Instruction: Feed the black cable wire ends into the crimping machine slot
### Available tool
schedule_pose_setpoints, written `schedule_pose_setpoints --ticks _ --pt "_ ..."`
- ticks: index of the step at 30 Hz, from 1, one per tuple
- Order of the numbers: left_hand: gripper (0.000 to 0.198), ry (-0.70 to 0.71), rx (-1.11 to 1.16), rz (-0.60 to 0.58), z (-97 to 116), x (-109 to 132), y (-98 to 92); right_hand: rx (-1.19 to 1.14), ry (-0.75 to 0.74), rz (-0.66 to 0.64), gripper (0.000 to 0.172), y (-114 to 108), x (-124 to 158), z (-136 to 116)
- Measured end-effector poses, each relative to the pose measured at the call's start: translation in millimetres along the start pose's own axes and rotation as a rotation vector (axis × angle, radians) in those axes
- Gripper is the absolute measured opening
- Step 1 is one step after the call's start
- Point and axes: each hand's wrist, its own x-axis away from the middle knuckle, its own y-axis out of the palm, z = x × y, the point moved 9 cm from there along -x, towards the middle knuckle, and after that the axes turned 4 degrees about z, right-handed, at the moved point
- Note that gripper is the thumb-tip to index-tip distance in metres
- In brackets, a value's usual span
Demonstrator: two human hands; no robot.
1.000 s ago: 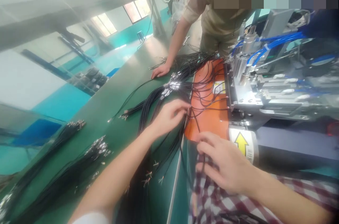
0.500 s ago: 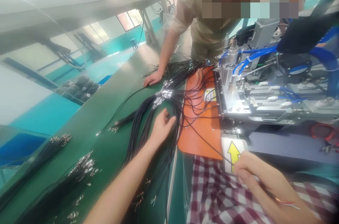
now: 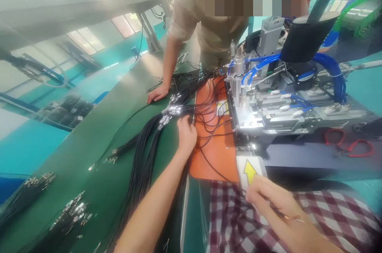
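My right hand (image 3: 271, 205) is closed around a black cable (image 3: 215, 167), over my lap. The cable's stripped wire end (image 3: 294, 218) sticks out behind the fist, and its other part runs up onto the orange plate (image 3: 213, 161). My left hand (image 3: 187, 135) reaches over the edge of the green table, its thumb and fingers apart and slightly bent. Its fingertips are beside a bundle of black cables (image 3: 146, 153) with shiny metal connectors (image 3: 171, 111); whether they touch a cable is unclear.
A bench machine (image 3: 265, 113) with blue air tubes stands at the right. Red-handled pliers (image 3: 347, 147) lie below it. Across the table, a co-worker's hand (image 3: 158, 93) rests on the green top. More cable bundles (image 3: 71, 213) lie at the lower left.
My left hand has moved forward, closer to the connectors and the orange plate. My right hand still grips the cable. The whole view has shifted, bringing the pliers further into sight.
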Motion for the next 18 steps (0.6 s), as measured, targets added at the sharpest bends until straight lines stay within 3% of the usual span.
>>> schedule_pose_setpoints --ticks 5,10,13,16,18 --pt "0.033 -0.002 -0.08 -0.093 5 -8 -3.2 -0.129 0.128 -0.035 0.027 9 -2 10" --pt "0.023 0.0 -0.196 -0.217 -3 -18 -43.9 -0.267 0.215 -0.003 0.013 -4 9 26" --pt "0.022 -0.033 -0.335 -0.196 -26 -20 -81.2 -0.276 0.281 0.015 0.018 -8 20 47" --pt "0.039 -0.16 -0.534 -0.083 -68 -19 -117.5 -0.292 0.33 0.092 0.024 -9 28 64" --pt "0.042 -0.254 -0.623 -0.061 -97 -16 -129.5 -0.318 0.346 0.151 0.028 -10 30 68"
